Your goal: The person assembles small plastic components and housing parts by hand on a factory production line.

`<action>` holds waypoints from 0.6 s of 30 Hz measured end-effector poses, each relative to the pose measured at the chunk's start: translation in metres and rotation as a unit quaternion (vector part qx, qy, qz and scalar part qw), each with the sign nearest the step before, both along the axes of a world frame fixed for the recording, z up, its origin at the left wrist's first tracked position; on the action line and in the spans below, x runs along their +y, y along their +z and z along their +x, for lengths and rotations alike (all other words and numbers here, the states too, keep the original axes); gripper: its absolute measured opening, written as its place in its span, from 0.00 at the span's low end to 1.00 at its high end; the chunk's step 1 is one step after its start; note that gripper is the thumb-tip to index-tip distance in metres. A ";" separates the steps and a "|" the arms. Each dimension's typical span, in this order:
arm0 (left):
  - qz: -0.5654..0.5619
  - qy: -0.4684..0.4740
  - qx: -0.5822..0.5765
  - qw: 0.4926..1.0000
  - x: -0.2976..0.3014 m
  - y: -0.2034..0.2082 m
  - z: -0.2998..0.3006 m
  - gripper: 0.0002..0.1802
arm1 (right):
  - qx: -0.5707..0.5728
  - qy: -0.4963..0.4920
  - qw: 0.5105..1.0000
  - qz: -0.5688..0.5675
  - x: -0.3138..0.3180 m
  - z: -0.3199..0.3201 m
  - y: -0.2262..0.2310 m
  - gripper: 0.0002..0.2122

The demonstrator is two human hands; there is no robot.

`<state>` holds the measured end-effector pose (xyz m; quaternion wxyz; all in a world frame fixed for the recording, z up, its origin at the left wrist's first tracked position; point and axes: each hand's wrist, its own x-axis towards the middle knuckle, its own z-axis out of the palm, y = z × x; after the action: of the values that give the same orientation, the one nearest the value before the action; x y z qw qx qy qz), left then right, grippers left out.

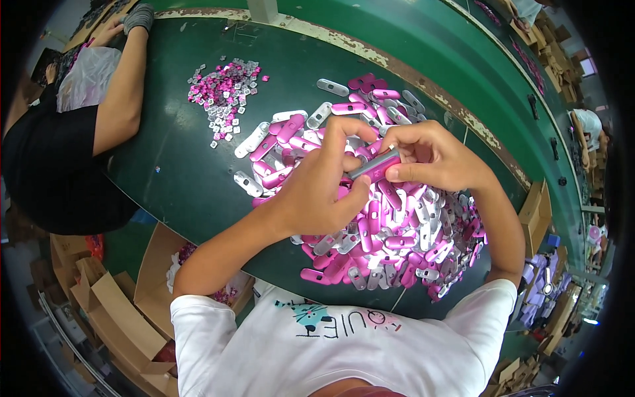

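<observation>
Between both hands I hold a small oblong casing (376,167), pink on one face with a grey edge. My left hand (327,182) grips its left end, thumb below and fingers above. The fingers of my right hand (433,157) are closed on its right end, and something small and pale shows at the fingertips. Beneath my hands spreads a heap of oblong shells (374,241), some pink and some silver-grey, many with a small square opening. My wrists and fingers hide part of the heap.
Farther left on the green table (169,132) lies a pile of small square pieces (225,92), pink and clear. A co-worker's arm (122,99) with a grey glove rests at the far left edge. Cardboard boxes (119,304) stand below left, another box (534,215) at right.
</observation>
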<state>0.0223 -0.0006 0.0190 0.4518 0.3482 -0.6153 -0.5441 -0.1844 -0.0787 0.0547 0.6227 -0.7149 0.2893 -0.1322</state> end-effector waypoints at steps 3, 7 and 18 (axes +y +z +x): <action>-0.100 -0.007 -0.077 0.992 0.000 -0.008 -0.001 0.25 | 0.034 0.065 0.994 0.083 -0.005 -0.003 -0.001 0.07; -0.110 -0.017 -0.066 0.992 -0.002 -0.007 0.003 0.25 | 0.048 0.053 0.996 0.061 -0.003 -0.003 -0.002 0.06; -0.268 0.134 -0.153 0.942 -0.015 -0.018 0.006 0.42 | 0.001 -0.023 0.945 -0.326 -0.012 -0.002 -0.007 0.07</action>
<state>0.0285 -0.0157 0.0015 0.4977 0.3720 -0.7479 -0.2337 -0.1863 -0.0905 0.0474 0.3521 -0.8720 0.2474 -0.2331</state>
